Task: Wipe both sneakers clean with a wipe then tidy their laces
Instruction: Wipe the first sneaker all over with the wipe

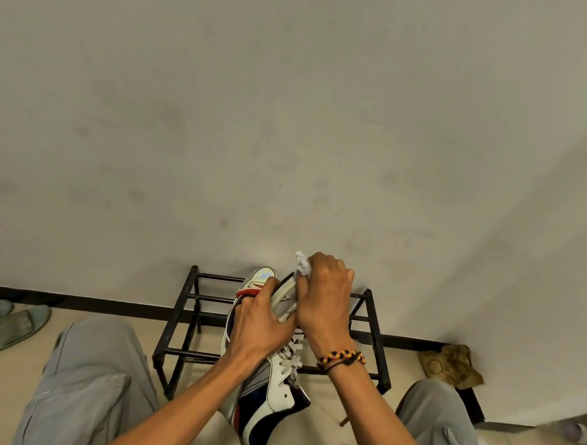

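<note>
I hold a white sneaker (271, 399) with grey, navy and red panels and pale laces in front of me, heel toward me and toe pointing at the wall. My left hand (259, 325) grips its upper near the tongue. My right hand (322, 297) presses a crumpled white wipe (302, 264) against the sneaker's toe end. A second sneaker's pale toe (261, 276) shows just behind my left hand, on the rack. A braided bracelet circles my right wrist.
A low black metal shoe rack (186, 325) stands against the wall under the sneakers. Grey slippers (8, 324) lie on the floor at left. A crumpled brown paper bag (450, 365) sits at right by the baseboard. My knees in grey trousers frame the view.
</note>
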